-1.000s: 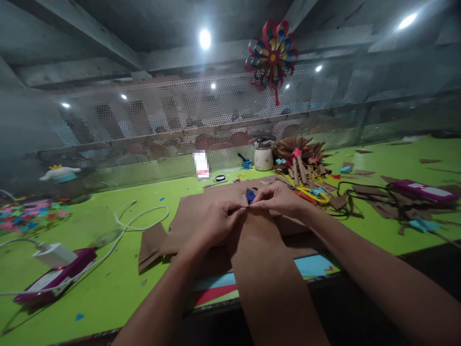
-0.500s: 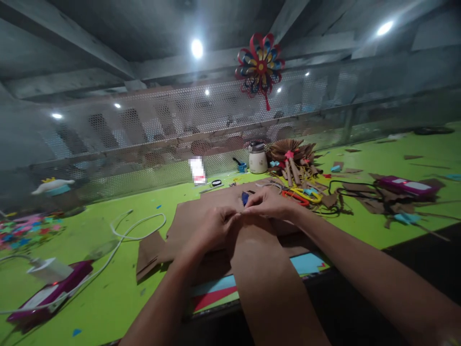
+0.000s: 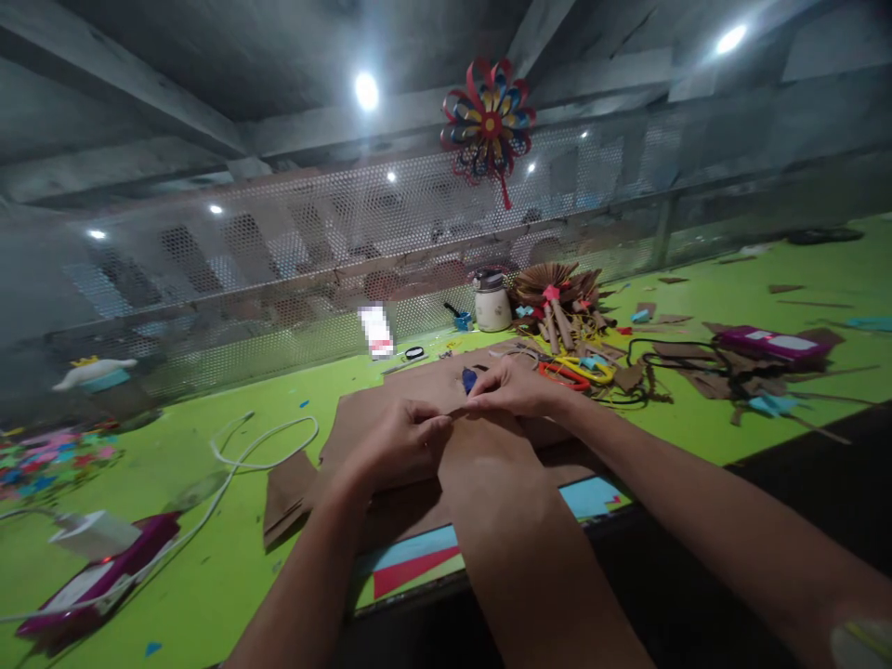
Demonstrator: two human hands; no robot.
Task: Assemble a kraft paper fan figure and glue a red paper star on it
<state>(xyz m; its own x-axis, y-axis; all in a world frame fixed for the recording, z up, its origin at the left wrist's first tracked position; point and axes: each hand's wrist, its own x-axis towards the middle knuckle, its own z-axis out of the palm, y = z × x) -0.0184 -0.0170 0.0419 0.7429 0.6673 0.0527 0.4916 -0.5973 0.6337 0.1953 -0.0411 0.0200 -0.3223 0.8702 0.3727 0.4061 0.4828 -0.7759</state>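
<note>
A long strip of brown kraft paper (image 3: pixel 519 520) runs from my fingers down over the table's front edge. My left hand (image 3: pixel 400 437) pinches the strip's far end at its left side. Close beside it, my right hand (image 3: pixel 512 388) pinches the same end with thumb and forefinger. Larger brown paper sheets (image 3: pixel 369 409) lie flat under both hands. Just beyond my right fingers rests a small dark blue object (image 3: pixel 469 379), partly hidden. Light blue paper (image 3: pixel 592 495) and red paper (image 3: pixel 411 571) stick out beneath the sheets.
Orange-handled scissors (image 3: pixel 563 375) and yellow-handled scissors (image 3: pixel 592 372) lie right of my hands among paper scraps. A lidded cup (image 3: pixel 491 302) stands behind. At left are a white cable (image 3: pixel 229 474) and a purple power strip (image 3: pixel 104 576); another purple power strip (image 3: pixel 773 344) lies right.
My left hand has shifted slightly left, opening a small gap between the two hands along the paper's end. The right hand still pinches there. The view has turned slightly.
</note>
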